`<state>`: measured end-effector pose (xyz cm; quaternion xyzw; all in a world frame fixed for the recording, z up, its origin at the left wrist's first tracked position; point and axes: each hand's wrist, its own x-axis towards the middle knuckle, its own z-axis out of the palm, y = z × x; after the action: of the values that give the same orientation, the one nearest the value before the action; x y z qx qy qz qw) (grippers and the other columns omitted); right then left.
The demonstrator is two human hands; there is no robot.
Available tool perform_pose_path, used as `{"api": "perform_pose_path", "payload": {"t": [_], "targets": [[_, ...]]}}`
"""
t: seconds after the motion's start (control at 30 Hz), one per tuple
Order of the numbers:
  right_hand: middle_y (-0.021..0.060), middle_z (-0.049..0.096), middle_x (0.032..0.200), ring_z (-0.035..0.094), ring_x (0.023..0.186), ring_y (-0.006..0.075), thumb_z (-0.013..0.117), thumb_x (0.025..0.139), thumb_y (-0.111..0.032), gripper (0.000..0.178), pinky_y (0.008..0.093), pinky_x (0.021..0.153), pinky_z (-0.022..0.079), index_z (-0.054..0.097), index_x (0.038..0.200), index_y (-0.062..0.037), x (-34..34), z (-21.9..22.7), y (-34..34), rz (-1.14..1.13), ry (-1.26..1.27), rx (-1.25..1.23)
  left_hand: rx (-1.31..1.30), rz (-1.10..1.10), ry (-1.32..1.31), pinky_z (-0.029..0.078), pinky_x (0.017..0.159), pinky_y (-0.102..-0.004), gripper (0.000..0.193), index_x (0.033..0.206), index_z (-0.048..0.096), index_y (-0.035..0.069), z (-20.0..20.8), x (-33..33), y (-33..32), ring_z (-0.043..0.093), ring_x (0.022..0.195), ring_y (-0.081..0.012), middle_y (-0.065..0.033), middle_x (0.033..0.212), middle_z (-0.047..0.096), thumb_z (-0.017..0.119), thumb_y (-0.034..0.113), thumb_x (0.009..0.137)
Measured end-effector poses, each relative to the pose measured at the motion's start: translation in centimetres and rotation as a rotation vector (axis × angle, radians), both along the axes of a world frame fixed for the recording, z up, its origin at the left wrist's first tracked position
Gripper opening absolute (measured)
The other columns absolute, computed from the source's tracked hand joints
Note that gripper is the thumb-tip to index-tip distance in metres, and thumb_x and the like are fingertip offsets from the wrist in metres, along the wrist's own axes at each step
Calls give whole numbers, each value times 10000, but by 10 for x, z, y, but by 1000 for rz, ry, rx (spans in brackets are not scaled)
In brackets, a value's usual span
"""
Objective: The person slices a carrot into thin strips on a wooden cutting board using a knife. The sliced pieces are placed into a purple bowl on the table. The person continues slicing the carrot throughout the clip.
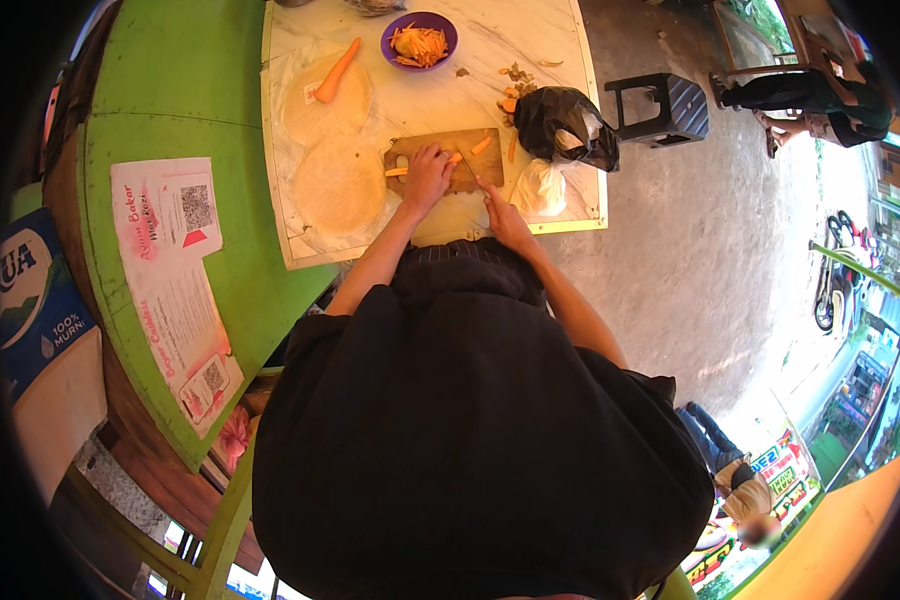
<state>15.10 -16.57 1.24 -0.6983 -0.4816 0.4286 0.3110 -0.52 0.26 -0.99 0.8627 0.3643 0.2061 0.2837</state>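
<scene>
Pressing a peeled orange carrot piece (402, 171) onto the rectangular wooden cutting board (477, 171) on the white marble counter (470, 90), the left hand (427, 180) clamps it; the right hand (505, 222) grips a slim knife (469, 168).

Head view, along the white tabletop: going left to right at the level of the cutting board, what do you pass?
Round flatbread sheet → left hand pressing a carrot piece on the wooden cutting board → right hand with the knife → white plastic bag → table edge.

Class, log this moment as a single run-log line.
left hand pins carrot piece | right hand holds knife | wooden cutting board | purple bowl
</scene>
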Motion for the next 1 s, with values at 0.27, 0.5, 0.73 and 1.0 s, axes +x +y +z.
{"api": "perform_pose_path", "payload": {"t": [0.27,0.5,0.73,1.0], "targets": [[342,663,1015,696,853,423,427,1116,-165,490,475,819,517,418,1603,-213,21,7,-2,-239,-136,268,-50,172,41,468,923,-462,170,1008,733,-24,0,5,8,619,1041,-338,-135,1007,658,747,115,911],[328,660,960,675,813,435,446,1109,-181,486,469,806,514,440,1594,-213,25,6,4,-216,-73,-27,-145,208,-64,503,822,-423,207,986,735,-31,-5,3,13,649,919,-319,-133,955,663,819,97,847],[385,650,1130,645,1013,560,446,1098,-161,505,574,802,499,403,1600,-195,19,-2,3,-112,-54,128,-73,205,-19,462,922,-456,265,1097,729,-25,-4,5,9,613,1051,-319,-136,1060,648,771,144,897],[380,659,1060,642,942,565,448,1097,-164,506,604,767,490,398,1600,-196,22,-4,8,-103,-90,119,46,-72,133,378,1032,-479,360,1214,703,10,14,24,5,524,1205,-311,-131,1206,588,761,177,900]]}}
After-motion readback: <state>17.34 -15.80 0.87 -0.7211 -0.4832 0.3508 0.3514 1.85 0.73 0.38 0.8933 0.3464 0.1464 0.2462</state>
